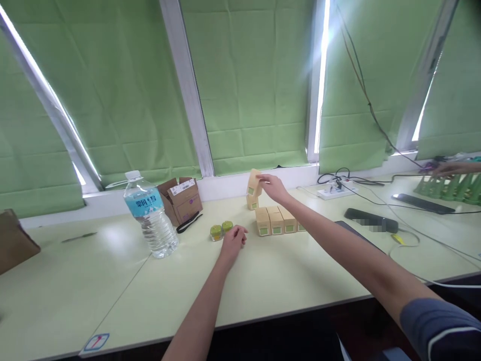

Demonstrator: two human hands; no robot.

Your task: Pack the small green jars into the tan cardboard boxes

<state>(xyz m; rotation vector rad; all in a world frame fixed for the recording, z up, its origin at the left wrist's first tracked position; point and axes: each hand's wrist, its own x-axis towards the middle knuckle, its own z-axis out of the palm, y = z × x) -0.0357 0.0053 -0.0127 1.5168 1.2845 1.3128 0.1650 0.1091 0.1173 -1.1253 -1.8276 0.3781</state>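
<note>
My right hand (274,188) reaches to the back of the table and pinches a small tan cardboard box (254,181) with a green label. That box is tilted, just above another box of the same kind (252,202). In front stands a row of matching boxes (277,220), side by side, its right end hidden by my right forearm. My left hand (233,240) rests on the table with its fingers curled in, and nothing shows in it. Just left of it are two small clear jars with green lids (217,232).
A large water bottle (150,215) and an open brown carton (184,203) stand to the left. On the right lie a power strip (337,190) with cables, a black device (370,219) and a dark slab (423,203). Another person's hand (451,169) is at green pointed items (451,186).
</note>
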